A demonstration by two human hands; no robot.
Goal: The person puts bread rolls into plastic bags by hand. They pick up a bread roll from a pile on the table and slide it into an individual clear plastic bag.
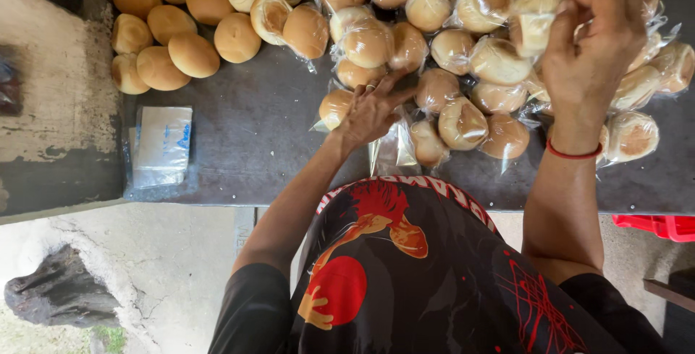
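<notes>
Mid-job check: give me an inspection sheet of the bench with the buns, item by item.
Surface: dark worn table, bare patch at the near left.
Job's things: unwrapped buns piled far left; bagged buns spread across middle and right.
Clutter: stack of clear plastic bags at the left edge.
Grippers: left hand rests fingers spread on an empty bag among the wrapped buns; right hand, red wristband, pinches a bagged bun.
Cables: nothing seen.
Surroundings: concrete floor, red crate lower right.
</notes>
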